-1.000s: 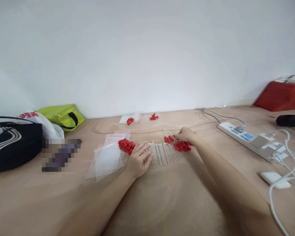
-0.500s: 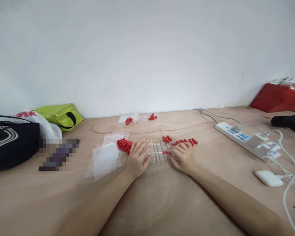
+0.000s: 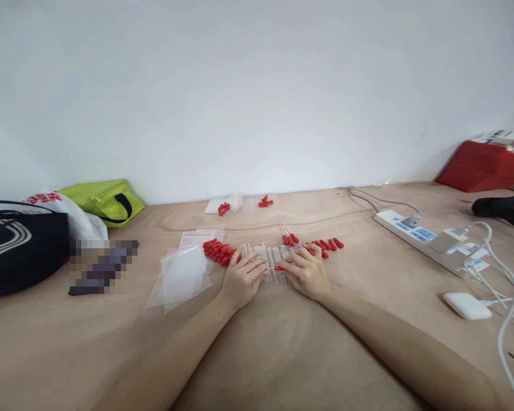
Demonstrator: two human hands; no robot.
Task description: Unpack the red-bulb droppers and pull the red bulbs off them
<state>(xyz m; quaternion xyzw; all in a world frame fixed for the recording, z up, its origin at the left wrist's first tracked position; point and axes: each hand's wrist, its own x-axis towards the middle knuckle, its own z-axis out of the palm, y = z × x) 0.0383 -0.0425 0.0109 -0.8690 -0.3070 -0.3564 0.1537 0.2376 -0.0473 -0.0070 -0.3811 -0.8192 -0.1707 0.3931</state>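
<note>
A row of clear glass dropper tubes (image 3: 276,256) lies on the table between my hands. My left hand (image 3: 241,278) bends over its left end, thumb and fingertips closed on one thin tube. From the right, my right hand (image 3: 309,273) pinches a red rubber bulb (image 3: 277,268) at that tube's end; how far the bulb sits on the tube is hidden. Left of my left hand is a heap of red rubber bulbs (image 3: 216,252). Several more red bulbs (image 3: 332,245) lie past my right hand. Behind it, droppers (image 3: 289,239) with red bulbs point their stems toward the wall.
Clear zip bags (image 3: 184,277) lie at the left, near a blurred dark object (image 3: 105,268). Bags with red-bulbed items (image 3: 224,209) are by the wall. A power strip (image 3: 424,237), cables and a white charger (image 3: 466,305) occupy the right; a black bag (image 3: 25,257) the left.
My right hand has moved left with the red bulb, closer to my left hand. My left fingers have drawn together over the tube.
</note>
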